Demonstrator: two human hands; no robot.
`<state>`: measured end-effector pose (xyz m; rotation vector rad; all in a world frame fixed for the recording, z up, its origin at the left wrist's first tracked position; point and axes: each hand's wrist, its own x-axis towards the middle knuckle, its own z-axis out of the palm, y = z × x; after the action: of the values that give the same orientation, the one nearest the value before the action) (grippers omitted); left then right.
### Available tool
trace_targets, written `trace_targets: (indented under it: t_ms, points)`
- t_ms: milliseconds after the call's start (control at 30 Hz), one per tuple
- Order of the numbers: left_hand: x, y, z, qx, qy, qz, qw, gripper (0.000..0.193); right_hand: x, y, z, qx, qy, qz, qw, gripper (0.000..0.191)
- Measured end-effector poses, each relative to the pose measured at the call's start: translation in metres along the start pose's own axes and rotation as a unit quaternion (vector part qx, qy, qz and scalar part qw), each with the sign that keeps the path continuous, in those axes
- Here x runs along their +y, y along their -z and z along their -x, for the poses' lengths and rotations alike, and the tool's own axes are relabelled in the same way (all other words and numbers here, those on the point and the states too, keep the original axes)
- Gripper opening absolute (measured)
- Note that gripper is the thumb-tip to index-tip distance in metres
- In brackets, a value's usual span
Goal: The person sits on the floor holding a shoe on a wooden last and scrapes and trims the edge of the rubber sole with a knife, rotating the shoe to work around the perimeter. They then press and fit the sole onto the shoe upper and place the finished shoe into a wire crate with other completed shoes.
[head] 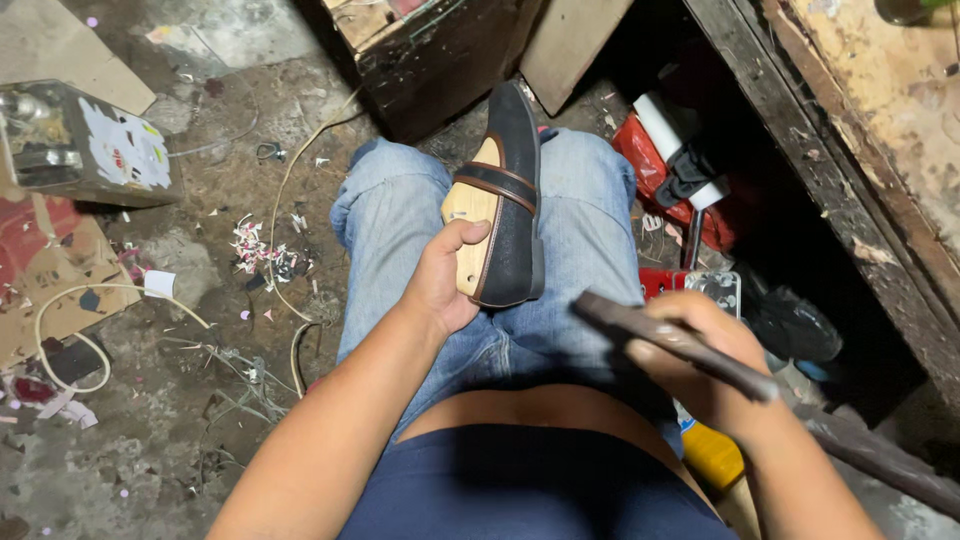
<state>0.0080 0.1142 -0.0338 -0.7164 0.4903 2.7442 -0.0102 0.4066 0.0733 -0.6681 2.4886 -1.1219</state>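
A black shoe [512,180] with a brown strap is fitted over a pale wooden last [470,215] and rests on my lap, toe pointing away. My left hand [442,280] grips its heel end, thumb across the wood. My right hand [700,355] sits to the right, just above my right thigh, and holds a dark flat tool [672,338] that angles from upper left to lower right. The tool's tip is a short way from the shoe's heel, not touching it.
My jeans-clad legs [400,210] stretch over a dirty floor strewn with scraps and a pale cord [280,190]. A metal box [85,140] and cardboard lie left. A dark wooden crate [440,55] stands ahead. A red bag, white roll [680,150] and workbench edge [850,170] are right.
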Motion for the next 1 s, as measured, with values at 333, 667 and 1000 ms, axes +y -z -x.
trace_targets:
  t_ms: [333,667,1000]
  points:
    - [-0.003,-0.001,-0.003,0.014,0.001,0.0,1.0,0.045,-0.015,-0.03,-0.059,0.014,0.197,0.046,0.979,0.036]
    - [0.003,-0.007,-0.004,0.001,0.009,-0.03,1.0,0.049,0.012,-0.036,-0.08,-0.065,0.279,0.095,0.953,0.029]
    - [0.008,-0.014,-0.007,0.016,0.001,-0.055,0.998,0.052,0.0,-0.034,-0.096,-0.132,0.255,0.109,0.952,0.028]
